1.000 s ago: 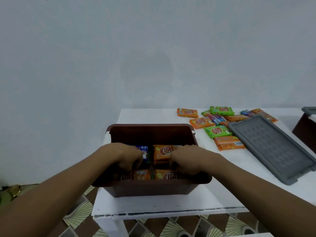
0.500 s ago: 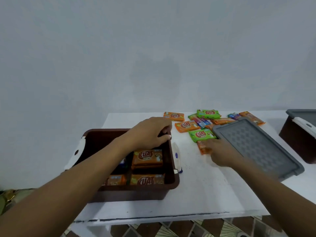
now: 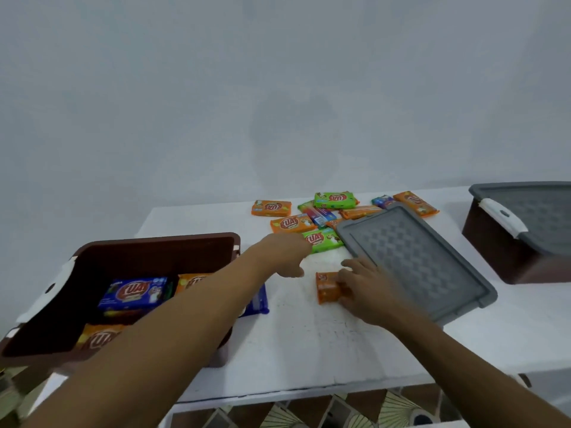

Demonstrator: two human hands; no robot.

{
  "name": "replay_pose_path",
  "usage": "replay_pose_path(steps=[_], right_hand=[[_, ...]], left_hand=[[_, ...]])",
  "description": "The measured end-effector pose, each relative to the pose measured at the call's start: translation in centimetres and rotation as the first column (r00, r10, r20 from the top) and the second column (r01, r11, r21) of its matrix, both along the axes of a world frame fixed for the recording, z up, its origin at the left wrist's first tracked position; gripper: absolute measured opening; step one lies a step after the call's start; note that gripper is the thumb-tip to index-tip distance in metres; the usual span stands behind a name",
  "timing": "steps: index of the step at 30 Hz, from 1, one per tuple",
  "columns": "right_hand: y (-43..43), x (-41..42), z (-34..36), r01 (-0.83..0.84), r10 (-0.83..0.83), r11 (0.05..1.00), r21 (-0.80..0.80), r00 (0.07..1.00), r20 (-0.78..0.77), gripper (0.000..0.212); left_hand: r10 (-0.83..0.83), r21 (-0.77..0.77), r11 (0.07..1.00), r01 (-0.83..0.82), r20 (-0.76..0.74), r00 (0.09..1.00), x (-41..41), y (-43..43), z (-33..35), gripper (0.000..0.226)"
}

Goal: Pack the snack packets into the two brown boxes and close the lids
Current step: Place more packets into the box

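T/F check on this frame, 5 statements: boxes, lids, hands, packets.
1. The open brown box holds a blue packet. True.
2. The loose grey lid sits on the open box. False: it lies flat on the white table.
3. The right hand is on an orange packet. True.
4. The far box is uncovered. False: a grey lid covers it.
5. The left hand grips the loose lid. False: it reaches toward a green packet.
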State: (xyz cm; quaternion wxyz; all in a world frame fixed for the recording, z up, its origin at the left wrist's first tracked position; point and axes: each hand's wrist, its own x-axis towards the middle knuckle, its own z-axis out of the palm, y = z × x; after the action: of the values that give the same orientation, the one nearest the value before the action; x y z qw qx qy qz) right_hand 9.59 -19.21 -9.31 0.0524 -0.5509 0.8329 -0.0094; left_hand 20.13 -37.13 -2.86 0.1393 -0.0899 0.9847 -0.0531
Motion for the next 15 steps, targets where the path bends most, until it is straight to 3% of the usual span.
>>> replay_pose_path(steps=[4, 7, 10, 13, 15], right_hand=[[1.1, -0.4, 0.1, -0.009, 0.008, 1.000, 0.012, 0.999, 0.038, 0.045], [1.5, -1.1, -0.1, 0.015, -0.015, 1.000, 0.005, 0.997, 0.077, 0.061], [1.8, -1.8, -0.3, 0.013, -0.013, 1.000, 0.004, 0.996, 0.085, 0.075], [2.0, -1.8, 0.0, -0.029, 0.032, 0.999, -0.032, 0.996, 0.087, 0.057], [1.9, -2.0, 0.7, 0.068, -0.031, 0.989, -0.132, 0.964, 0.265, 0.043]], left_hand=[[0.145, 0.056, 0.988, -0.145, 0.005, 0.989, -2.9, -1.1, -2.4, 0.061], [0.228, 0.110, 0.966, -0.233, 0.055, 0.972, -4.3, -1.5, -4.3, 0.070], [0.266, 0.064, 0.962, -0.267, 0.031, 0.964, -4.8, -1.3, -5.7, 0.074], [0.280, 0.084, 0.956, -0.282, 0.036, 0.959, -4.9, -1.5, -6.5, 0.071], [0.295, 0.163, 0.943, -0.291, -0.002, 0.955, -4.9, -1.8, -6.6, 0.066]])
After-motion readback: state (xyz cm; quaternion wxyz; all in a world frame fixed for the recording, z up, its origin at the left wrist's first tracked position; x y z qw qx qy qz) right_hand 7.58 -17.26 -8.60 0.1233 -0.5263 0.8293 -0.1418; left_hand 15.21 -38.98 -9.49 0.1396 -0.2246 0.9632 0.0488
